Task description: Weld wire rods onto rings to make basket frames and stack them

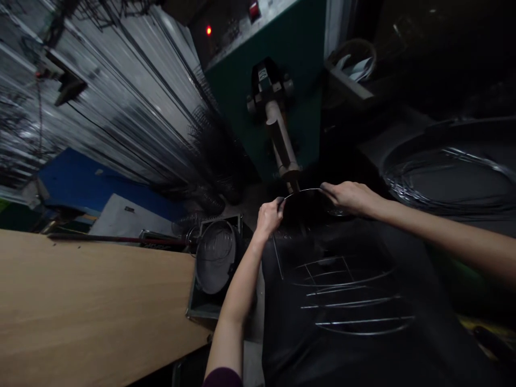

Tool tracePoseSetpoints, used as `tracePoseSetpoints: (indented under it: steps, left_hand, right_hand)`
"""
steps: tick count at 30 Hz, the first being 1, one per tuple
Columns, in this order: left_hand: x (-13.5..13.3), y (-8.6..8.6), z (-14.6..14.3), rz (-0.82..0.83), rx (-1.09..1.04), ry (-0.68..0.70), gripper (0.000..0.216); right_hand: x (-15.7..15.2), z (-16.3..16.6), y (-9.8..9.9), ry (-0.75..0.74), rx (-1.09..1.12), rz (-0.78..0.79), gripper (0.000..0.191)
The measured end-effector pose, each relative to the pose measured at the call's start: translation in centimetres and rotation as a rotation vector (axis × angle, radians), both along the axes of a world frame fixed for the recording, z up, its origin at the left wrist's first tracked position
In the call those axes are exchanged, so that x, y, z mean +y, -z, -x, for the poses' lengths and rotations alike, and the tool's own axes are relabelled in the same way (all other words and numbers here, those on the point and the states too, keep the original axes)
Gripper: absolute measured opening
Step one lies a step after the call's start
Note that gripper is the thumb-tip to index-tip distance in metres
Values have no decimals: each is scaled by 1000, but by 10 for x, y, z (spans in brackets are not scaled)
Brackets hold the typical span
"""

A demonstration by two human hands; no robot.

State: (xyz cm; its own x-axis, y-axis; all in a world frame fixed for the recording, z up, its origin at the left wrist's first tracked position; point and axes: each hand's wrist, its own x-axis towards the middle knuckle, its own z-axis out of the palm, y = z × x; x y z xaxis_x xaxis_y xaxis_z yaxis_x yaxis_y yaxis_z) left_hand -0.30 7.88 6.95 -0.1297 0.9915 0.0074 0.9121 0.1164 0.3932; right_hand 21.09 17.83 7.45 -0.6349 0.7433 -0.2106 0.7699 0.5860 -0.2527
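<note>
The left hand (269,216) and right hand (350,196), held apart, gripped the two ends of a thin curved steel wire (308,190), near a tan-armed green machine (304,64).

At twelve o'clock stands a dark green machine cabinet (229,118) with a glowing red indicator lamp (208,30); at ten o'clock run long bundled steel wires (121,91); a blue panel (80,183) lies at nine o'clock; a pale wooden tabletop (88,301) spreads across eight o'clock; a round woven basket (352,59) sits at one o'clock; the light is dim.

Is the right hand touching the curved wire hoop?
Touching. The head view shows the right hand with its fingertips on the end of the curved wire hoop.
</note>
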Motion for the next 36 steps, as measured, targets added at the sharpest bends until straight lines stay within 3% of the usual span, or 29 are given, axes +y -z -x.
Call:
tracePoseSetpoints:
  steps: [7,14,18,21,23,27,29,32,34,36]
  left_hand:
    - [2,-1,2,1,12,11,30]
    - [3,4,1,-26,-8,11,30]
    - [-5,-3,-1,-36,-96,-25,27]
    - [-40,-3,7,-97,-361,-43,29]
    - [-79,9,12,-134,-611,-167,35]
    - [-169,67,0,-46,-1134,-769,46]
    - [-196,98,-18,170,-1500,-826,55]
    - [-198,117,-49,183,-1923,-743,63]
    - [-184,111,-62,4,-2037,-780,50]
    - [-167,99,-64,-169,-2026,-899,34]
  right_hand:
    - [-4,-1,-2,50,-12,4,52]
    - [7,-31,6,53,204,292,50]
    - [-8,-33,8,61,184,220,44]
    - [-31,-34,8,69,238,63,41]
    - [-42,-40,8,95,330,-37,41]
    - [-52,-62,11,255,540,-106,42]
    - [-56,-69,15,295,651,-99,44]
    - [-63,-73,25,317,768,-70,41]
    - [-67,-73,33,339,821,-6,35]
    - [-67,-74,41,355,881,104,29]
